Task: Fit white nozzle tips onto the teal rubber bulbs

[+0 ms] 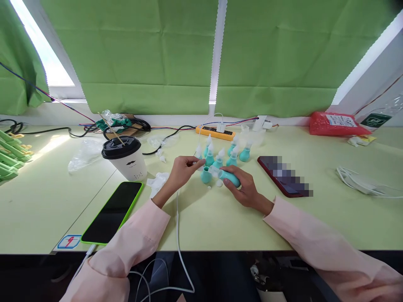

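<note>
In the head view, a teal bulb (232,179) with a clear tip (214,171) is held in the curled fingers of the right hand (244,188), just beside an open-topped bulb (206,176); the fingertips of the left hand (185,171) are drawn together nearby, but what is pinched there cannot be told. Handling of bulb and tip appears to be in hand, with a steady grip and care around the upright bulbs (218,162) called for. Bare table (217,222) is left toward the front edge, bounded by the cup (129,167) at left and the dark red phone (267,170) at right.
</note>
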Action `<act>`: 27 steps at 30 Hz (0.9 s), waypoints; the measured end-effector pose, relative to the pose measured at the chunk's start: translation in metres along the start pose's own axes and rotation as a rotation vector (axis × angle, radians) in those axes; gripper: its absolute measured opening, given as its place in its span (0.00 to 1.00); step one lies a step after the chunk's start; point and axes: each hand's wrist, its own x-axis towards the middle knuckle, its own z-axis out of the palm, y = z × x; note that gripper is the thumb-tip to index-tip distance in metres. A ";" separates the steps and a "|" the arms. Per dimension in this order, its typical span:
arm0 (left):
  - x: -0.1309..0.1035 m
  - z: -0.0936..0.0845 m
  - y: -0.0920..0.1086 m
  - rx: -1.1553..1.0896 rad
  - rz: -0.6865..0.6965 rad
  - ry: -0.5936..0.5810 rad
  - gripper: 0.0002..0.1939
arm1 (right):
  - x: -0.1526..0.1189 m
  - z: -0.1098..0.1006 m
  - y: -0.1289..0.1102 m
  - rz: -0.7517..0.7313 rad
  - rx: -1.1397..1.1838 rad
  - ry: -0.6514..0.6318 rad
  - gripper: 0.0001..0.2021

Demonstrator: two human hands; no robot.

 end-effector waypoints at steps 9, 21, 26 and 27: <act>0.006 -0.003 -0.021 0.621 -0.019 -0.196 0.16 | -0.001 0.001 0.001 0.068 0.033 0.037 0.11; -0.017 0.017 0.005 0.166 0.423 0.149 0.11 | -0.004 0.006 -0.004 0.150 0.067 0.074 0.09; -0.023 0.029 0.005 -0.022 0.279 0.047 0.10 | -0.006 0.009 -0.004 0.095 0.025 0.111 0.11; -0.023 0.029 0.005 -0.042 0.268 0.034 0.10 | -0.006 0.009 -0.004 0.088 0.017 0.118 0.11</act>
